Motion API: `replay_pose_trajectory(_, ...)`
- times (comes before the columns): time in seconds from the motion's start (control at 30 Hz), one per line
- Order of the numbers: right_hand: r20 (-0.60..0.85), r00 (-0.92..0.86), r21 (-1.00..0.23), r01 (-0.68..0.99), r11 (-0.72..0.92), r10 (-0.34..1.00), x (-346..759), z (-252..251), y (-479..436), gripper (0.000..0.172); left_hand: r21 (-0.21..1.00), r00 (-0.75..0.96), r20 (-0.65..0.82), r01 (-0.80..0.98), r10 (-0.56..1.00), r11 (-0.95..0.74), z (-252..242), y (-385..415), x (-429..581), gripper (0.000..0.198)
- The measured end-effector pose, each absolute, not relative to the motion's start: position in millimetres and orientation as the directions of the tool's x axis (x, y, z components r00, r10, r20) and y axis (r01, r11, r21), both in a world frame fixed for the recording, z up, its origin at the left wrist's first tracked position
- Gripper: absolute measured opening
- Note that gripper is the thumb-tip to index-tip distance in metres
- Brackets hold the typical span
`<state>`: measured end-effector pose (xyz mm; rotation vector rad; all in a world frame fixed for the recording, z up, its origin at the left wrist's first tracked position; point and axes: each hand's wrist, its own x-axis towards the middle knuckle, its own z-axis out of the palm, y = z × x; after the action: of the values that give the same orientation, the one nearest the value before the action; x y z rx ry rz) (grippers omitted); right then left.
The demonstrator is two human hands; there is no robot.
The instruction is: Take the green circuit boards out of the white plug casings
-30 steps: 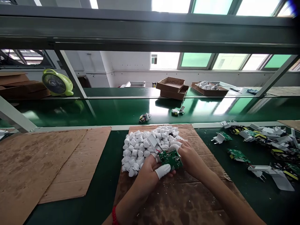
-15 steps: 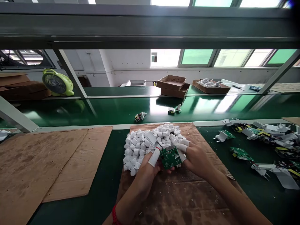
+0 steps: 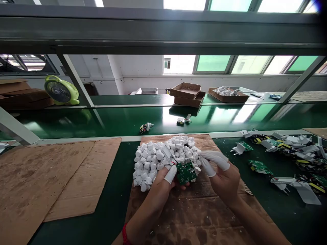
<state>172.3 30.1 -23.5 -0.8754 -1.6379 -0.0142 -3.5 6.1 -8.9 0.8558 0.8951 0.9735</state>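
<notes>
My left hand, with white finger cots, is closed on a small green circuit board that has a white plug piece wired to it. My right hand, also in finger cots, sits just right of the board with its fingers spread and apart from it. Behind both hands lies a heap of small white caps on a brown cardboard sheet.
Loose boards and white plug housings lie at the right. Two assembled pieces ride the green conveyor belt. Cardboard sheets cover the left. Beyond the belt stand cardboard trays and a green fan.
My right hand has let go of the board and pulled back to the right, fingers opening. The two pieces on the belt have drifted left.
</notes>
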Motion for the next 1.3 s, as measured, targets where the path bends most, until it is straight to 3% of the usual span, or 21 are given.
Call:
replay_pose_trajectory(0.1,0.907,-0.056,-0.337,0.5,0.798,0.418,168,-24,23,0.029,0.909,0.308,-0.21,-0.289,0.928,0.301,-11,7,-3,0.042)
replay_pose_trajectory(0.2,0.894,-0.183,-0.288,0.462,0.839,0.408,165,-26,24,0.03,0.912,0.337,-0.221,-0.262,0.915,0.316,-12,7,-1,0.031)
replay_pose_trajectory(0.3,0.853,-0.264,-0.31,0.438,0.844,0.45,163,-28,29,0.027,0.917,0.346,-0.238,-0.228,0.907,0.327,-10,5,2,0.028)
replay_pose_trajectory(0.47,0.851,-0.249,-0.34,0.409,0.847,0.462,162,-30,30,0.028,0.93,0.33,-0.257,-0.173,0.908,0.326,-9,5,3,0.027)
replay_pose_trajectory(0.73,0.861,-0.195,-0.351,0.44,0.827,0.469,162,-31,28,0.023,0.917,0.332,-0.248,-0.222,0.91,0.331,-6,3,1,0.026)
replay_pose_trajectory(1.0,0.851,-0.28,-0.331,0.371,0.868,0.444,165,-30,31,0.024,0.915,0.342,-0.235,-0.237,0.91,0.326,-9,2,2,0.025)
replay_pose_trajectory(1.1,0.813,-0.284,-0.401,0.36,0.842,0.509,163,-30,30,0.02,0.923,0.333,-0.22,-0.234,0.917,0.306,-11,3,1,0.027)
replay_pose_trajectory(1.2,0.721,-0.249,-0.567,0.326,0.757,0.647,161,-33,31,0.014,0.929,0.318,-0.216,-0.225,0.923,0.295,-11,3,1,0.03)
replay_pose_trajectory(1.3,0.538,-0.164,-0.8,0.21,0.562,0.827,162,-37,34,0.034,0.934,0.31,-0.218,-0.21,0.925,0.29,-9,3,1,0.031)
